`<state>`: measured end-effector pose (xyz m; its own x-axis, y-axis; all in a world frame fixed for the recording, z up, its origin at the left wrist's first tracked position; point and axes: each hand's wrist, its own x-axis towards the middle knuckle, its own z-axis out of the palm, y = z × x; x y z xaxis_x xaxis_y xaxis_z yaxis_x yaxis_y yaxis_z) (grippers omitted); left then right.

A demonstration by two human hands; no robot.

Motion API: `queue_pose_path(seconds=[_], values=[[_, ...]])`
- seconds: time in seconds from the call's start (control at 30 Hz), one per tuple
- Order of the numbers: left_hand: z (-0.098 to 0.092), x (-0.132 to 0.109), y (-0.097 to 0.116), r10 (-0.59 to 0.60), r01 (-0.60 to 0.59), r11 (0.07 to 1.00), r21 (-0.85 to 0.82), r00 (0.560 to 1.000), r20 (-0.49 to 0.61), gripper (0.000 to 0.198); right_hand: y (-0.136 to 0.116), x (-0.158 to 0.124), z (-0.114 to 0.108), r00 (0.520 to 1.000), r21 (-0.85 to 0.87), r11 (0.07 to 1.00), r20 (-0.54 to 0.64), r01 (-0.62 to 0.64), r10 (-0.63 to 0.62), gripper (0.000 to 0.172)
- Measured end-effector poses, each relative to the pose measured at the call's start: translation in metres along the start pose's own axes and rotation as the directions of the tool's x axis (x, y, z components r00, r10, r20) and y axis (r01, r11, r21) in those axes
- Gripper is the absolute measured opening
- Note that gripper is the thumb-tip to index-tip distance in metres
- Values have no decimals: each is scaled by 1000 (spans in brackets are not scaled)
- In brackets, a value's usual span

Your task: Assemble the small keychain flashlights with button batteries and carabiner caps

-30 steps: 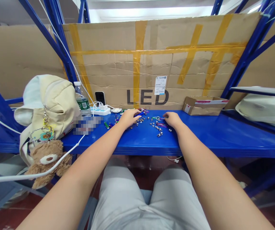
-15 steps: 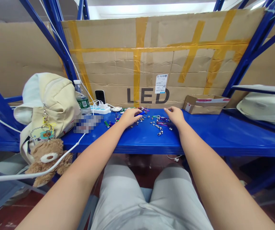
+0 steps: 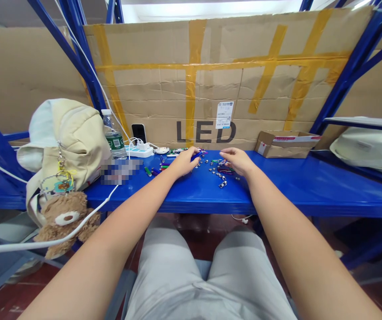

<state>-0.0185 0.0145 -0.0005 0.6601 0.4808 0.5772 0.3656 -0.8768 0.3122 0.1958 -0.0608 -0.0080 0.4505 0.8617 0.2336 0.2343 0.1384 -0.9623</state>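
In the head view my left hand (image 3: 185, 163) is closed around a slim blue tube (image 3: 196, 155), whose end sticks out past the fingertips. My right hand (image 3: 239, 161) is to its right, fingers curled and thumb close to them over a small pile of coloured metal clips (image 3: 226, 170). Whatever may be between those fingertips is too small to make out. Small round silver pieces (image 3: 213, 169) lie scattered between the hands. Closer to the table's front edge is a shiny metal fitting (image 3: 222, 184). Green and purple tubes (image 3: 148, 171) lie left of my left hand, partly hidden behind the forearm.
The blue table (image 3: 297, 186) backs onto a large taped cardboard sheet (image 3: 157, 93). An open cardboard box (image 3: 286, 149) stands back right. At left are a cream bag (image 3: 77, 133) with a teddy bear (image 3: 66, 218), a water bottle (image 3: 113, 138), a power strip (image 3: 141, 152) and a white cable (image 3: 87, 220).
My right hand has shifted left, its fingertips now over the clips nearer my left hand. My left hand has moved slightly right with the blue tube, which is tilted more.
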Motion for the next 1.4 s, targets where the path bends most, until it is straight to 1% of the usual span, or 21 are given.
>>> queue_pose_path(seconds=[0.07, 0.13, 0.23, 0.3, 0.33, 0.4, 0.5, 0.6, 0.67, 0.77, 0.83, 0.93, 1.0, 1.03, 1.07, 1.1, 1.13, 1.2, 1.23, 1.3, 1.4], values=[[4, 0, 6, -30, 29, 999, -25, 999, -19, 22, -5, -7, 9, 992, 138, 990, 126, -15, -2, 16], [7, 0, 9, -48, 47, 998, -37, 999, -18, 20, -10, -14, 16, 971, 261, 964, 238, -45, -19, 19], [10, -1, 10, -12, 14, 999, -48, 998, 55, 22, -15, -20, 26, 931, 369, 926, 360, -77, -66, 22], [10, -1, 10, 37, -30, 997, -64, 994, 104, 21, -16, -22, 30, 910, 415, 907, 400, -71, -112, 23], [10, -1, 9, 53, -44, 996, -82, 992, 113, 20, -16, -23, 32, 903, 432, 900, 410, -63, -133, 24], [9, -1, 9, 46, -31, 990, -135, 993, 109, 19, -16, -24, 34, 898, 448, 893, 412, -48, -158, 25], [8, 0, 11, -12, 41, 970, -241, 993, 118, 19, -18, -26, 34, 907, 450, 892, 390, -34, -162, 20], [6, 1, 11, -67, 114, 945, -307, 985, 158, 25, -22, -30, 33, 906, 433, 900, 398, -45, -146, 15], [6, 1, 11, -94, 143, 944, -296, 980, 174, 29, -25, -33, 33, 896, 416, 908, 422, -58, -136, 18], [6, 1, 9, -130, 171, 955, -243, 976, 174, 29, -29, -37, 33, 885, 404, 912, 449, -76, -125, 23], [6, 2, 7, -147, 185, 957, -222, 973, 176, 30, -29, -37, 33, 888, 392, 917, 443, -71, -121, 26], [6, 3, 4, -157, 187, 961, -202, 975, 159, 34, -26, -35, 34, 916, 316, 949, 378, 10, -135, 31], [6, 4, 3, -157, 184, 960, -212, 978, 139, 32, -21, -32, 34, 928, 170, 975, 321, 142, -191, 35], [6, 4, 2, -162, 188, 955, -228, 978, 130, 30, -19, -30, 34, 925, 56, 970, 292, 235, -241, 37], [7, 5, 1, -171, 198, 947, -253, 977, 125, 29, -16, -29, 35, 913, -78, 939, 273, 334, -302, 37], [7, 5, 1, -186, 215, 934, -286, 975, 124, 28, -14, -27, 36, 890, -214, 879, 272, 427, -366, 37], [8, 5, 1, -204, 236, 915, -326, 970, 130, 28, -12, -25, 36, 859, -333, 797, 290, 503, -421, 36], [9, 5, 2, -225, 272, 869, -414, 961, 158, 28, -8, -23, 38, 796, -484, 632, 362, 605, -485, 29], [9, 4, 4, -223, 279, 846, -454, 959, 173, 28, -8, -22, 39, 773, -528, 565, 403, 634, -491, 24], [9, 3, 7, -207, 276, 820, -501, 960, 190, 26, -8, -22, 41, 755, -608, 454, 460, 651, -467, 20], [8, 2, 11, -188, 252, 832, -494, 966, 178, 25, -11, -26, 44, 781, -727, 313, 489, 611, -388, 24]])
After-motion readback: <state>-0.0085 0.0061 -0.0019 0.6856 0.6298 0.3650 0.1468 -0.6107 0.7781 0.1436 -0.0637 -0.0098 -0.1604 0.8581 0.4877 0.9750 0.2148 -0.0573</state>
